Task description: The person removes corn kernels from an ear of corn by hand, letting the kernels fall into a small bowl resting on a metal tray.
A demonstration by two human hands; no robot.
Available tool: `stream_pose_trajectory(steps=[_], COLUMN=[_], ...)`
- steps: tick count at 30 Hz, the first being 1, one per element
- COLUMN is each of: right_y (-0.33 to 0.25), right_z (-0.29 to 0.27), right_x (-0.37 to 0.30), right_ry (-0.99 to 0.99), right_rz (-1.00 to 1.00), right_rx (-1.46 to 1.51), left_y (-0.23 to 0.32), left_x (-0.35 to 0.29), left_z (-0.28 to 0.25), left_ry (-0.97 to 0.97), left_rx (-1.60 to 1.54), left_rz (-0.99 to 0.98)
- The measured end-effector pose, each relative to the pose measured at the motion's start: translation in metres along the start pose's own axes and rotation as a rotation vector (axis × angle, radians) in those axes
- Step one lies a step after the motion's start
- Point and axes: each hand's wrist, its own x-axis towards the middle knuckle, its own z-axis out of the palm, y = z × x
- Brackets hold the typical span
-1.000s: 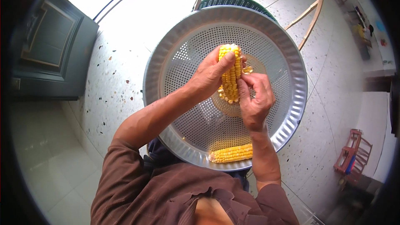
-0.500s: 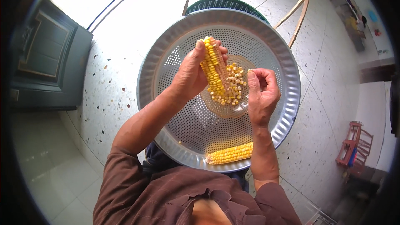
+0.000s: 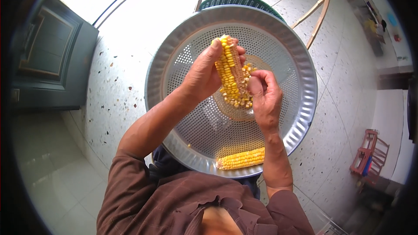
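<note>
My left hand (image 3: 203,73) is wrapped round a partly stripped ear of corn (image 3: 226,70), held tilted over a wide metal sieve pan (image 3: 300,122). Yellow kernels cover the ear's left part; its right part is bare cob. Close by the bare side is my right hand (image 3: 267,100), its fingers curled and the thumb bent in; whatever they pinch is hidden. Loose kernels (image 3: 238,102) lie in a heap beneath the ear at the pan's middle. A full ear of corn (image 3: 239,159) rests at the pan's near edge, its right end behind my right forearm.
Under the pan's far side shows a green basket (image 3: 244,0) with a wooden handle (image 3: 321,11) beside it. A dark door (image 3: 52,56) stands at left on the speckled floor (image 3: 115,78). A reddish wooden chair (image 3: 370,152) is at right.
My right hand has moved left, closer to the ear. The left hand with its ear, and the pan, appear shifted slightly right in the picture.
</note>
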Motion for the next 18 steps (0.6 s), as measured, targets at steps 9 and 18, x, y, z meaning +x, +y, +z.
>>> stream_pose_trajectory(steps=[9,18], right_y=[-0.005,-0.013], right_z=[0.008,0.008], right_x=[-0.008,-0.01], right_ry=[-0.52,-0.528], right_rz=[0.351,0.4], right_rx=[0.634,0.76], left_y=[0.0,0.082], left_x=[-0.009,-0.054], left_z=[0.01,0.019], left_ry=[-0.108,0.098], left_rx=[0.15,0.933], left_rz=[0.049,0.419])
